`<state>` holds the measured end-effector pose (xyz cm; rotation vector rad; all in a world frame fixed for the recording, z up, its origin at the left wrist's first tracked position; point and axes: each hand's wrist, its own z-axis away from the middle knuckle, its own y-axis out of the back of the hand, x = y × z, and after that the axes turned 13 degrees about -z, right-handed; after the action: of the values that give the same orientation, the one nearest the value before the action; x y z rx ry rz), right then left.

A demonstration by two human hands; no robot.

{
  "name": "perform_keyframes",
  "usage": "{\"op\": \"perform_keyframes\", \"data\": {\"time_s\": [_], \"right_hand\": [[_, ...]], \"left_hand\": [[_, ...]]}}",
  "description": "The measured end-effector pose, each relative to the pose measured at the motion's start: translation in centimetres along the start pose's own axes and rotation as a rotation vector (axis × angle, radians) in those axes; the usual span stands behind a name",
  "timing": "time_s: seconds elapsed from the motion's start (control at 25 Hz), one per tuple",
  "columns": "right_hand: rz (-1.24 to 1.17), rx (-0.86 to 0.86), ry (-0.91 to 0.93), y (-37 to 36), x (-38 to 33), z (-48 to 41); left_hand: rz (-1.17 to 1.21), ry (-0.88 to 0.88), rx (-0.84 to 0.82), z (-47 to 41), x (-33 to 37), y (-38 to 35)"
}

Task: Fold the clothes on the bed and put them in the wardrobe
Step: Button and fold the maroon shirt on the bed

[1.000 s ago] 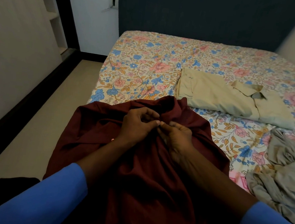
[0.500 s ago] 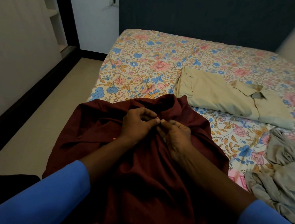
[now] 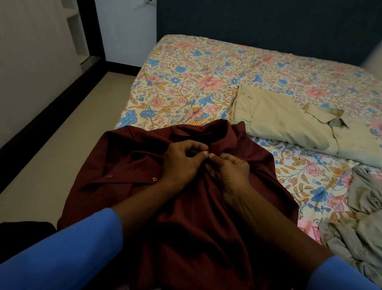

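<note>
Pinching the maroon shirt [image 3: 200, 238] near its collar, the left grip [image 3: 181, 164] and right grip [image 3: 229, 173] meet thumb to thumb, both clenched on the cloth. The shirt lies rumpled at the near edge of the bed [image 3: 186, 86], a folded beige shirt [image 3: 286, 123] beyond it and a crumpled grey garment [image 3: 372, 221] to the right.

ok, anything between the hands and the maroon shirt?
Nothing visible. The left hand and right hand both pinch the maroon shirt near its collar, at the near edge of the bed.
</note>
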<state>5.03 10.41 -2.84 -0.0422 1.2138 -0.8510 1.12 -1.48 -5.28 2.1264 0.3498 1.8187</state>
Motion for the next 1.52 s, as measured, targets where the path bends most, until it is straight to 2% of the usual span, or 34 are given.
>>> {"op": "perform_keyframes", "data": {"time_s": [0.2,0.32,0.48,0.64,0.88,1.04,1.2,1.36,1.52], "right_hand": [[0.065,-0.055,0.031,0.3,-0.2,0.0],[0.148,-0.089,0.102,0.5,0.0,0.1],[0.424,-0.113,0.285,1.0,0.4,-0.3],[0.703,-0.121,0.478,1.3,-0.1,-0.4],[0.630,-0.205,0.447,0.9,-1.0,0.1],[0.752,-0.216,0.521,0.8,-1.6,0.3],[0.757,-0.187,0.563,-0.1,-2.5,0.2],[0.699,-0.120,0.507,-0.1,-2.7,-0.5],[0.510,-0.084,0.321,0.3,-2.6,-0.9]], "left_hand": [[-0.183,-0.199,0.027,0.2,0.1,0.1],[-0.253,-0.186,0.019,-0.2,0.2,0.6],[-0.312,-0.261,-0.042,-0.8,-0.2,1.6],[-0.272,-0.321,-0.117,-0.7,0.1,2.4],[-0.243,-0.374,-0.181,-1.5,0.5,3.7],[-0.222,-0.417,-0.206,-1.3,0.5,4.0],[-0.141,-0.349,-0.154,-1.5,1.2,4.0],[-0.137,-0.284,-0.130,-1.3,1.5,2.9],[-0.160,-0.276,-0.153,-1.0,1.0,2.0]]}}
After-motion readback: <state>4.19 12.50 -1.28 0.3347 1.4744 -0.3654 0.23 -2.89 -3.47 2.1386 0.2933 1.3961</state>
